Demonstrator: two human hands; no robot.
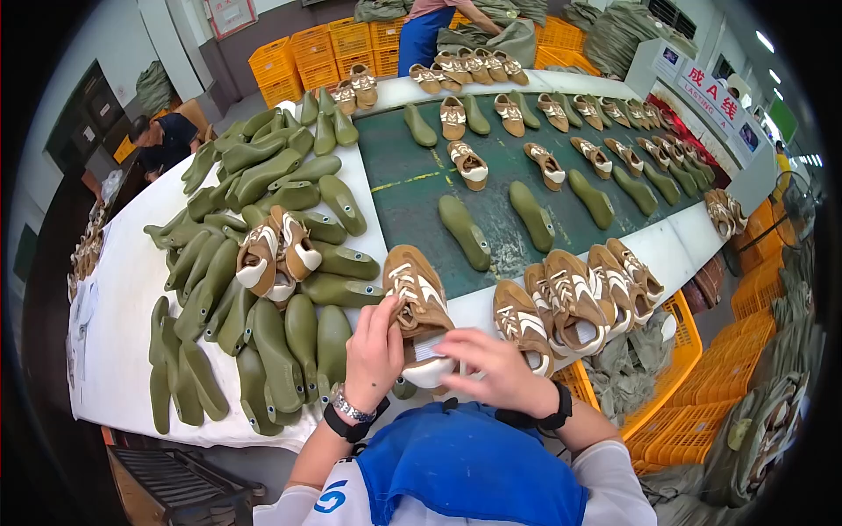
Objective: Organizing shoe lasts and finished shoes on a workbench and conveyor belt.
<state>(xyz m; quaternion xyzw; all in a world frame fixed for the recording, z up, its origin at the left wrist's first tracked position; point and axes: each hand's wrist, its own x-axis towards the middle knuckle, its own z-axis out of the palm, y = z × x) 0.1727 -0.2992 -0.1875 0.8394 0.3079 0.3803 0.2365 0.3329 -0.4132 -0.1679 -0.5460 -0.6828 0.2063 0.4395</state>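
A brown sneaker with white stripes and laces is in front of me at the table's near edge, its toe pointing away. My left hand holds it by the left side of the collar, thumb near the opening. Over the heel, my right hand is slightly blurred, its fingers apart beside the opening. A pale insole shows inside the shoe. Just to the right stands a row of matching sneakers. On my left, a large heap of green shoe lasts covers much of the white table, with more sneakers on top.
A green conveyor belt carries rows of lasts and sneakers. Orange crates stand at right, one holding grey-green cloth. Across the belt, a person in a blue apron handles cloth; another person is at far left. More sneakers line the far edge.
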